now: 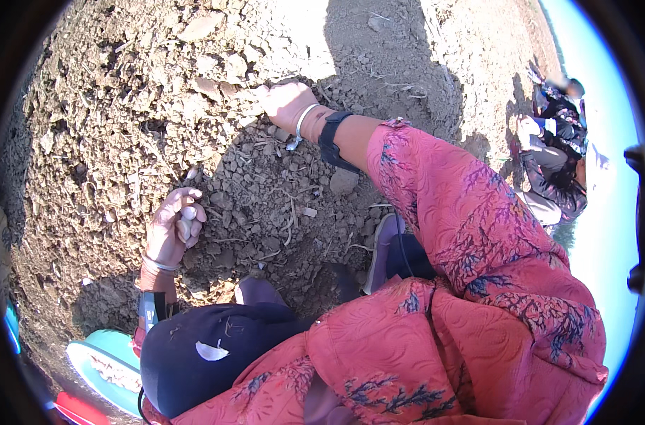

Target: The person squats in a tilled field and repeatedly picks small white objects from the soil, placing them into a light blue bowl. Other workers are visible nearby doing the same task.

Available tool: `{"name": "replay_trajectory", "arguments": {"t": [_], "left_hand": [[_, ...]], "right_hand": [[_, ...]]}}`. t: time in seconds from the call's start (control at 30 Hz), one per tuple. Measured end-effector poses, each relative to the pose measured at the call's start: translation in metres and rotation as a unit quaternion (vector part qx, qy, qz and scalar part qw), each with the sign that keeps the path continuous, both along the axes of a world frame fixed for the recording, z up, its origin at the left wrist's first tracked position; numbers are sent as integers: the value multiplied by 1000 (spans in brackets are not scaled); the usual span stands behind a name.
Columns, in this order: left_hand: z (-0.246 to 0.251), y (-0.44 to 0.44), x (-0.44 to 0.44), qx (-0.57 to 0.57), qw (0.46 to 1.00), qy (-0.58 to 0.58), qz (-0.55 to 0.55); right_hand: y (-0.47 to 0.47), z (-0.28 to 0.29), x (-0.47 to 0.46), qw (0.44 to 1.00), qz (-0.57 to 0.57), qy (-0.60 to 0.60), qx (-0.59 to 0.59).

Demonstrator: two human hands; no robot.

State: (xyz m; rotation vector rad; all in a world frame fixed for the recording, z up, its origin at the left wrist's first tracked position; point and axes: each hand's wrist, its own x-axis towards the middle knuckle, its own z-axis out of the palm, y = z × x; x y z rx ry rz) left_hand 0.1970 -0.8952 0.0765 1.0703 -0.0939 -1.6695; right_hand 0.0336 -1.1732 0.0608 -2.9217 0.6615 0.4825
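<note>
My left hand point(174, 226) is palm up over the soil, its fingers curled around a few pale garlic cloves point(185, 224). Just beyond its fingertips, another clove point(192, 173) lies on the ground. Farther forward, my right hand point(289, 103) is bent into a loose fist at the soil surface. Bright glare and the hand itself hide its fingertips, so whether it grips anything is unclear. Close to those fingers is a flat brown piece point(214, 88), perhaps a clod or a blade. A white clove or flake of skin point(212, 350) rests on my dark-clothed knee point(184, 372).
A turquoise basin point(103, 340) with many cloves point(115, 372) stands beside my left knee, near a red object point(80, 409). Cloddy soil point(99, 138) with straw spreads ahead. My shoes point(381, 255) are planted close by. Other people point(554, 170) sit to the right.
</note>
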Motion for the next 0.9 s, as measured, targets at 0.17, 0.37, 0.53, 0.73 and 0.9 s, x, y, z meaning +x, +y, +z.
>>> {"name": "replay_trajectory", "arguments": {"t": [0.17,0.37,0.53,0.73,0.9], "left_hand": [[2,0,-1,-28,998,39,47],[8,-2,-9,-79,996,22,37],[13,1,-27,-46,998,-15,-39],[9,9,-40,-47,993,35,-100],[9,7,-48,-33,992,56,-111]], "right_hand": [[-9,0,4,998,-49,25,14],[39,42,0,980,133,-135,-62],[140,60,3,842,-159,-222,466],[139,56,-3,728,-250,-85,633],[127,57,-8,668,-272,-38,691]]}}
